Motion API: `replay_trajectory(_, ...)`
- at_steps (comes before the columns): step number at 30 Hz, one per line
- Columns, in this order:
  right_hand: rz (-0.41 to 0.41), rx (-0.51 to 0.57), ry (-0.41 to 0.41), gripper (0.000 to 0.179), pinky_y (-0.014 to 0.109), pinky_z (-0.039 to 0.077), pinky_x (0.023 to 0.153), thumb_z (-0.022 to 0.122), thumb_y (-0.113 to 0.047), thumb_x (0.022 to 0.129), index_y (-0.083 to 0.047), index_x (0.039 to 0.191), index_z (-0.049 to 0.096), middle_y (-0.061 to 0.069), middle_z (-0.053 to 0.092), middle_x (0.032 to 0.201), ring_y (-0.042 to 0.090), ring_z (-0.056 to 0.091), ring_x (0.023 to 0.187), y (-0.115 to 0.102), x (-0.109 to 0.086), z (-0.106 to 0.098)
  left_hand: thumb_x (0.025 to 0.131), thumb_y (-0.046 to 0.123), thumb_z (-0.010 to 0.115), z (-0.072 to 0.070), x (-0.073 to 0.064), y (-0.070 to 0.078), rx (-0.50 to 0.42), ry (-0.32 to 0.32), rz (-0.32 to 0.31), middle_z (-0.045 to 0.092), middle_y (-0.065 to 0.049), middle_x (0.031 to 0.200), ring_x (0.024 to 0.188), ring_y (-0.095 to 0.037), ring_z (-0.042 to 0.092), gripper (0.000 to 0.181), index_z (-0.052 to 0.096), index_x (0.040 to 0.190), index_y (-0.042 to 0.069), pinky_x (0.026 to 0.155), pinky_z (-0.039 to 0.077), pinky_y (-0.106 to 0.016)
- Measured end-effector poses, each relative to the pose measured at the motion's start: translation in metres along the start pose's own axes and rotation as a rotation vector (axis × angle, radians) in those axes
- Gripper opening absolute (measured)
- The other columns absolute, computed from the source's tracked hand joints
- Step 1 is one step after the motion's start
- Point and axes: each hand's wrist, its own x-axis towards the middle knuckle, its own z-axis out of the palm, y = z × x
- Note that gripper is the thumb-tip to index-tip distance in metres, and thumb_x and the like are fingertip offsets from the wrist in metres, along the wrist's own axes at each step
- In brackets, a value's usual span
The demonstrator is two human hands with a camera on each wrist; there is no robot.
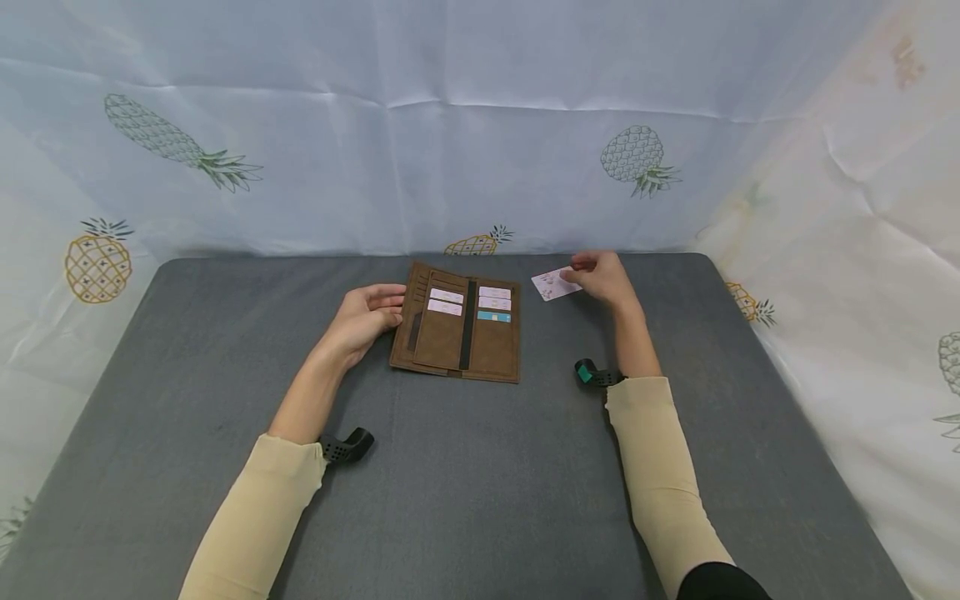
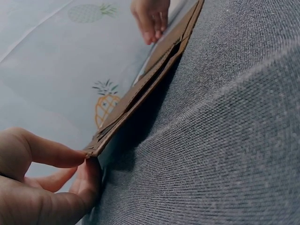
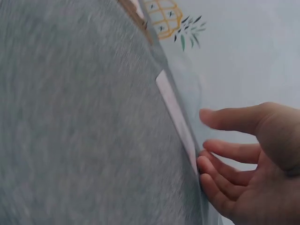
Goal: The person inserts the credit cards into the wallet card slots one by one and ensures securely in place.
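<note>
A brown wallet (image 1: pixel 438 346) lies unfolded on the grey table, with pale pink cards (image 1: pixel 446 307) in slots on both halves and a blue card (image 1: pixel 493 317) on the right half. My left hand (image 1: pixel 363 321) pinches the wallet's left edge between thumb and fingers; the left wrist view shows that edge (image 2: pixel 101 145) lifted off the cloth. To the right of the wallet, a pale pink patterned card (image 1: pixel 553 284) rests on the table. At its right end is my right hand (image 1: pixel 602 279). In the right wrist view the fingertips touch the card (image 3: pixel 176 115) while the thumb stays apart.
The grey cloth-covered table (image 1: pixel 465 500) ends at a back edge just beyond the card. A white pineapple-print curtain (image 1: pixel 480 175) hangs behind it and along both sides. Black straps with camera mounts (image 1: pixel 347 446) sit on both wrists, close above the table.
</note>
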Motion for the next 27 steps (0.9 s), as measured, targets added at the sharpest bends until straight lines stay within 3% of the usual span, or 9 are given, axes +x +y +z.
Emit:
replay_trajectory(8,0.052,-0.089,0.009,0.057,0.049,0.054,0.102,0.078,-0.018,0.100,0.007,0.148,0.062,0.031,0.064,0.143,0.040,0.062,0.122,0.0047,-0.0005,-0.0007,0.101,-0.015,0.048,0.0006,0.0007,-0.0007,0.002,0.000,0.006,0.046,-0.028,0.158,0.123,-0.021,0.057,0.061,0.045,0.161,-0.003,0.091,0.056,-0.011)
replay_trajectory(17,0.016,-0.139,0.032,0.052,0.044,0.052,0.094,0.077,-0.019,0.100,0.006,0.144,0.065,0.030,0.067,0.137,0.038,0.061,0.116,0.0074,0.0021,0.0043,0.102,-0.015,0.047,-0.0001,0.0006,-0.0007,-0.001,0.002,0.000,0.046,-0.028,0.159,0.125,-0.022,0.057,0.061,0.045,0.162,-0.003,0.090,0.057,-0.011)
replay_trajectory(27,0.026,-0.118,-0.032,0.056,0.042,0.052,0.095,0.078,-0.019,0.099,0.011,0.142,0.059,0.030,0.062,0.136,0.037,0.059,0.117,0.0089,0.0015,0.0015,0.101,-0.016,0.048,0.0008,0.0009,-0.0010,0.003,0.003,0.003,0.046,-0.028,0.159,0.126,-0.024,0.057,0.062,0.045,0.161,-0.004,0.089,0.056,-0.011)
